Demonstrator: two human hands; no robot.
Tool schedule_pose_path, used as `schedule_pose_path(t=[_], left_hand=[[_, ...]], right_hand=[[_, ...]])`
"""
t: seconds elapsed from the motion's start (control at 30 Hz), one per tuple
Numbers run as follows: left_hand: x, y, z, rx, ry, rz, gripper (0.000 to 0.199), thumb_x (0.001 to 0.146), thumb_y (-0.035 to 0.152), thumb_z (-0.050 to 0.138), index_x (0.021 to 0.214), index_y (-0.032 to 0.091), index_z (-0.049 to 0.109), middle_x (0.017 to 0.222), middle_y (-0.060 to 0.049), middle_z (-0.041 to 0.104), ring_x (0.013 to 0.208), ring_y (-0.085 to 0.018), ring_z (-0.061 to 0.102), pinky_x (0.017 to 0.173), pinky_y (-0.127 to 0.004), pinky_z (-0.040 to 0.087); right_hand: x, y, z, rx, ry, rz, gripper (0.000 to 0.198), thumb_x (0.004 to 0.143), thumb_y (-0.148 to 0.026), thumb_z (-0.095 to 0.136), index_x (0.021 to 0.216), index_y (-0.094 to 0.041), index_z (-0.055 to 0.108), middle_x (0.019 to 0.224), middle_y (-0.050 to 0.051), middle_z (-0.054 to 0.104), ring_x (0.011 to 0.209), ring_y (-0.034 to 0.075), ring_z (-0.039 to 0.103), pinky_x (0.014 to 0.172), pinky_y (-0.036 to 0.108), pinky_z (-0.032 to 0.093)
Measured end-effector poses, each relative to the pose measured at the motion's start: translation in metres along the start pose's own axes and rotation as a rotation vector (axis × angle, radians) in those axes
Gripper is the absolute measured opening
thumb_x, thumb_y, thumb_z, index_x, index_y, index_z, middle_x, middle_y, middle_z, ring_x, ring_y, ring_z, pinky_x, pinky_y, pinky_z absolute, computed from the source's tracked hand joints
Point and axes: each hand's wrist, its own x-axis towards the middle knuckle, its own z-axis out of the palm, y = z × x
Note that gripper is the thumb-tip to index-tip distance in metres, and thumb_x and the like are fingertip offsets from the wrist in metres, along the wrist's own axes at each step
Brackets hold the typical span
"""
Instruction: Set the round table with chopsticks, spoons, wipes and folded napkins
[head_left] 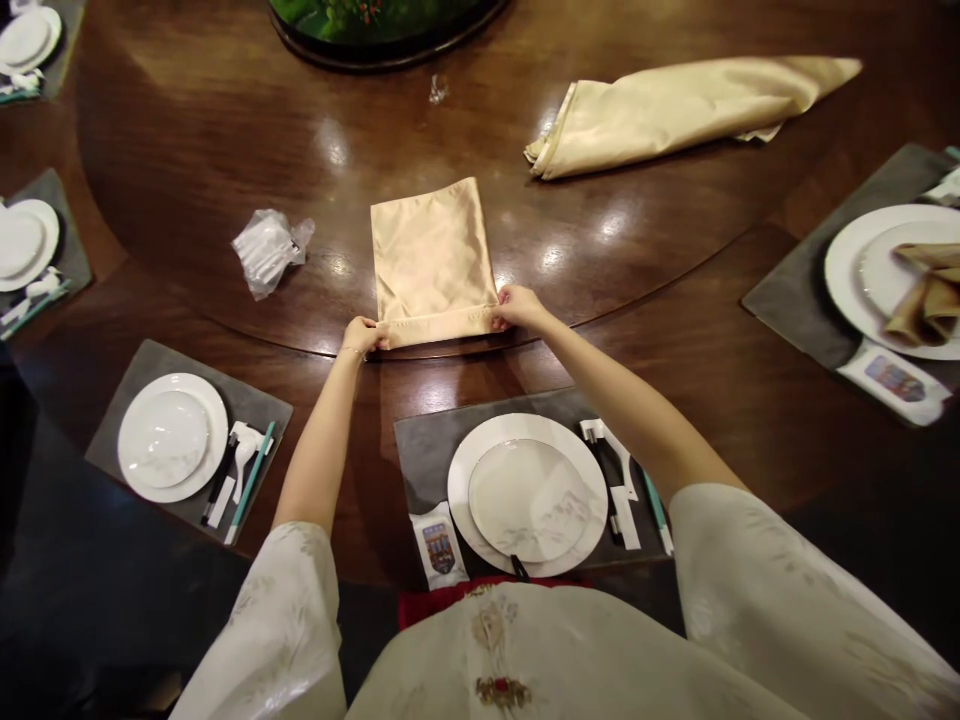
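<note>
1. Gold satin napkin (433, 262), folded into a rectangle, lies flat on the wooden turntable (187, 130), just beyond a plate (527, 495).
2. Left hand (365, 335) pinches the napkin's near left corner; right hand (516, 306) pinches its near right corner.
3. Another napkin (675, 110) lies well apart to the right, crumpled plastic (266, 250) to the left.

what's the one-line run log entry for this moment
left hand grips napkin near-left corner | right hand grips near-right corner | napkin flat on table
</note>
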Motion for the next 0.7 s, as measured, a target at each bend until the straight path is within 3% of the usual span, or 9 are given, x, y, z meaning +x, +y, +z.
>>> schedule_pose_path(t=[0.1, 0.23, 0.33, 0.4, 0.47, 0.57, 0.6, 0.7], left_hand=[[-0.010, 0.001, -0.004, -0.153, -0.026, -0.028, 0.022, 0.060, 0.007, 0.066, 0.073, 0.015, 0.051, 0.064, -0.004, 0.061, 0.068, -0.019, 0.067, 0.068, -0.031, 0.056], [-0.021, 0.006, -0.008, -0.503, -0.067, 0.037, 0.016, 0.062, 0.010, 0.061, 0.072, 0.016, 0.050, 0.069, 0.001, 0.059, 0.073, -0.012, 0.065, 0.079, -0.028, 0.055], [-0.026, 0.005, -0.001, -0.671, -0.076, 0.058, 0.015, 0.068, 0.023, 0.058, 0.069, 0.018, 0.044, 0.066, 0.003, 0.054, 0.070, -0.010, 0.061, 0.078, -0.029, 0.054], [-0.029, 0.000, 0.009, -0.588, -0.005, 0.061, 0.020, 0.072, 0.031, 0.055, 0.066, 0.018, 0.041, 0.064, 0.003, 0.050, 0.069, -0.011, 0.059, 0.075, -0.029, 0.054], [-0.032, -0.008, 0.020, -0.369, 0.122, 0.097, 0.021, 0.074, 0.031, 0.053, 0.064, 0.019, 0.039, 0.066, 0.002, 0.051, 0.073, -0.013, 0.058, 0.075, -0.028, 0.053], [-0.041, -0.023, 0.029, 0.079, 0.320, 0.304, 0.008, 0.072, 0.024, 0.055, 0.075, 0.018, 0.050, 0.089, -0.006, 0.058, 0.093, -0.019, 0.057, 0.086, -0.031, 0.048], [-0.043, -0.027, 0.029, 0.215, 0.345, 0.412, 0.012, 0.072, 0.021, 0.055, 0.084, 0.017, 0.054, 0.102, -0.010, 0.058, 0.103, -0.021, 0.055, 0.092, -0.033, 0.045], [-0.047, -0.036, 0.022, 0.480, 0.191, 0.736, 0.031, 0.081, 0.017, 0.045, 0.110, 0.018, 0.056, 0.130, -0.013, 0.050, 0.127, -0.023, 0.041, 0.107, -0.038, 0.030]], right_hand=[[-0.003, 0.006, 0.004, 0.205, 0.022, -0.016, 0.016, 0.066, -0.004, 0.059, 0.078, -0.015, 0.056, 0.057, -0.002, 0.059, 0.059, 0.013, 0.061, 0.060, 0.023, 0.050], [-0.005, 0.016, 0.009, 0.330, 0.202, -0.177, 0.005, 0.070, -0.017, 0.059, 0.069, -0.016, 0.054, 0.067, -0.002, 0.060, 0.069, 0.012, 0.061, 0.068, 0.022, 0.050], [-0.012, 0.027, 0.017, 0.384, 0.322, -0.215, 0.018, 0.079, -0.030, 0.050, 0.067, -0.017, 0.050, 0.069, -0.002, 0.057, 0.073, 0.011, 0.058, 0.071, 0.022, 0.049], [-0.020, 0.037, 0.024, 0.329, 0.383, -0.213, 0.027, 0.083, -0.036, 0.044, 0.064, -0.017, 0.049, 0.066, -0.001, 0.055, 0.071, 0.012, 0.056, 0.071, 0.023, 0.048], [-0.030, 0.047, 0.031, 0.188, 0.428, -0.229, 0.029, 0.083, -0.037, 0.044, 0.062, -0.017, 0.049, 0.066, 0.001, 0.054, 0.071, 0.014, 0.055, 0.073, 0.026, 0.046], [-0.041, 0.058, 0.036, -0.098, 0.507, -0.373, 0.020, 0.081, -0.029, 0.047, 0.069, -0.017, 0.057, 0.084, 0.008, 0.060, 0.087, 0.020, 0.055, 0.084, 0.032, 0.044], [-0.044, 0.060, 0.037, -0.188, 0.523, -0.450, 0.016, 0.080, -0.025, 0.048, 0.075, -0.017, 0.060, 0.096, 0.010, 0.061, 0.097, 0.023, 0.053, 0.089, 0.035, 0.042], [-0.043, 0.064, 0.034, -0.393, 0.429, -0.689, 0.025, 0.082, -0.016, 0.043, 0.097, -0.018, 0.063, 0.121, 0.012, 0.056, 0.122, 0.025, 0.041, 0.102, 0.041, 0.033]])
